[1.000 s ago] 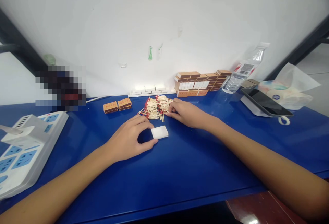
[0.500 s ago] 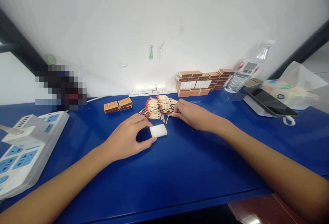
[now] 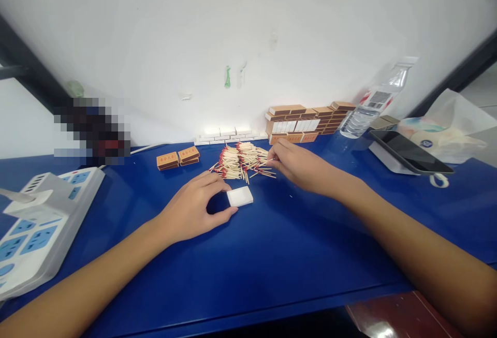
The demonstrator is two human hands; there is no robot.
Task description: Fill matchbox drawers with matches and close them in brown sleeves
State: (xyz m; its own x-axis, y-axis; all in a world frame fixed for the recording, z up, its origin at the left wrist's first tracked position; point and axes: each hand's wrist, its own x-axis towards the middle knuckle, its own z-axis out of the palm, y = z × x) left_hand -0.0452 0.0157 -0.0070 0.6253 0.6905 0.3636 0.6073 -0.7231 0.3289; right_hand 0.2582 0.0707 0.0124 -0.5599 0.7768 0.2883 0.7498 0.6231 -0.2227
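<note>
A small white matchbox tray (image 3: 240, 196) lies on the blue table, its left end between the thumb and fingers of my left hand (image 3: 198, 203). Behind it spreads a pile of red-tipped matches (image 3: 231, 162). At the pile's right edge my right hand (image 3: 297, 164) is closed, its fingertips pinching a match. Several loose matches lie just below those fingertips. Orange matchboxes (image 3: 167, 160) sit in two small stacks left of the pile. White trays (image 3: 227, 135) are lined up along the wall behind the matches.
Stacked matchboxes (image 3: 330, 120) stand by the wall at the back right, beside a leaning water bottle (image 3: 368, 102). Farther right are a phone (image 3: 411, 150) and a plastic bag (image 3: 446, 131). A white power strip (image 3: 50, 229) fills the left side.
My right hand has moved slightly right and up from the pile's edge, and loose matches now show below its fingertips. My left hand and the white tray have hardly moved.
</note>
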